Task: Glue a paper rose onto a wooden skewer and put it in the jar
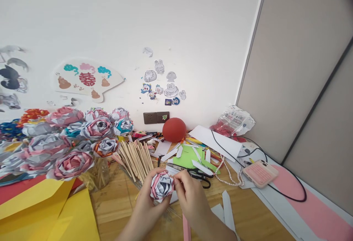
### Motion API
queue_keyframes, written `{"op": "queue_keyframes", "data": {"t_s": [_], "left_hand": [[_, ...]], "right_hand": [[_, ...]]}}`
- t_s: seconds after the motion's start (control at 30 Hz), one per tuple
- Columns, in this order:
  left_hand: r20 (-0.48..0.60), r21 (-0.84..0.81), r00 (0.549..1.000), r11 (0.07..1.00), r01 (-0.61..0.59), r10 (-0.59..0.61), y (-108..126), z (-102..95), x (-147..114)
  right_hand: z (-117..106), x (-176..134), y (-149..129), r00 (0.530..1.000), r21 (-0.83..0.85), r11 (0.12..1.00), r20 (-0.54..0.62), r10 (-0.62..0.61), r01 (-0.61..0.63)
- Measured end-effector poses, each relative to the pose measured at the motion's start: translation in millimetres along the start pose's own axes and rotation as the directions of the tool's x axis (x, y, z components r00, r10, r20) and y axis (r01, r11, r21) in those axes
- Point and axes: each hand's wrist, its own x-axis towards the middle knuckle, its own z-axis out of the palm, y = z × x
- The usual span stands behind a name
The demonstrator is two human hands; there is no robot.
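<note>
A pink and white folded paper flower [162,186] with a dark spot near its middle is cupped in my left hand [147,202], fingers and thumb wrapped round its sides. My right hand [190,193] pinches at the flower's right edge, thumb and fingertips together on the paper there. Below my right hand a pink paper strip [186,228] shows; its upper end is hidden behind the hand. Black-handled scissors [202,176] lie just beyond my right hand, partly under paper scraps.
Many finished paper flowers [73,164] crowd the left side, above yellow paper [77,215]. A bundle of wooden sticks [135,160] stands behind my hands. Further back are a red balloon [174,130], green paper [187,156], a bead string [228,180], and a pink phone [260,173] with a black cable.
</note>
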Motion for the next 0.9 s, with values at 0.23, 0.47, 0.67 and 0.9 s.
{"op": "queue_keyframes", "data": {"t_s": [0.23,0.47,0.67,0.9], "left_hand": [[-0.024,-0.04,0.999,0.999,0.034,-0.035,1.9,0.7,0.6],[-0.054,-0.065,0.996,0.996,0.069,-0.072,5.3,0.7,1.3],[-0.046,-0.056,0.997,0.996,0.063,-0.066,7.1,0.2,0.0],[-0.032,-0.059,0.996,0.995,0.078,-0.08,4.8,-0.4,0.4]], "right_hand": [[1.0,-0.5,1.3,0.984,-0.114,0.979,-0.039,-0.173,0.168],[1.4,0.2,1.0,0.992,0.033,0.994,-0.07,0.109,-0.107],[1.7,-0.8,2.7,0.976,-0.11,0.989,-0.182,-0.117,0.098],[2.0,0.6,1.2,0.987,0.01,1.0,-0.157,-0.019,0.021]]}}
